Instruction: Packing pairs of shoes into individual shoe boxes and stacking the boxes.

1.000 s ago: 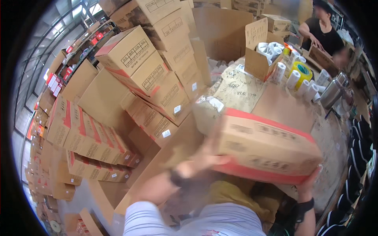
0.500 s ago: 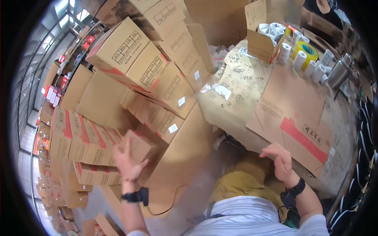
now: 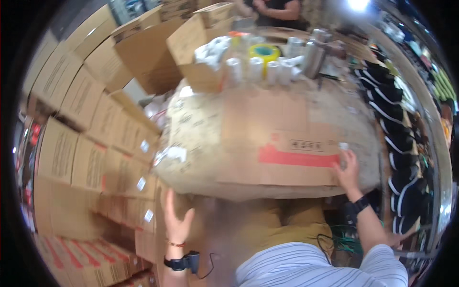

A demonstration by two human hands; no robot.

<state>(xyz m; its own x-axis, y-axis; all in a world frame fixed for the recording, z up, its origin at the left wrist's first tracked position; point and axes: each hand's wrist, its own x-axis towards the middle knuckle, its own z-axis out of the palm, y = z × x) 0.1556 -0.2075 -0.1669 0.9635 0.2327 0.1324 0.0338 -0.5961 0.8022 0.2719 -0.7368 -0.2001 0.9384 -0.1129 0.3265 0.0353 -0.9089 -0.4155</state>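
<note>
A flattened cardboard box (image 3: 282, 177) with a red stripe lies on the worktable in front of me. My right hand (image 3: 348, 170) is at its right edge, thumb and fingers apart and slightly curled. The fingertips are close to a small white piece (image 3: 343, 146); blur hides whether they touch it. Left of the table's near edge, my left hand (image 3: 178, 222) is raised with fingers up and thumb spread, holding nothing. Both wrists wear black bands.
Stacked cartons (image 3: 88, 162) fill the left side. At the table's back stand an open carton (image 3: 201, 76) of white items, yellow tape (image 3: 264, 53), white rolls (image 3: 272, 72) and a steel flask (image 3: 315, 53). Black items with white edging (image 3: 401, 165) line the right. Another person (image 3: 279, 12) is beyond.
My view has turned right, toward the table. My left hand has left the small carton beside the stacks. My right hand has moved forward to the flattened box's right edge.
</note>
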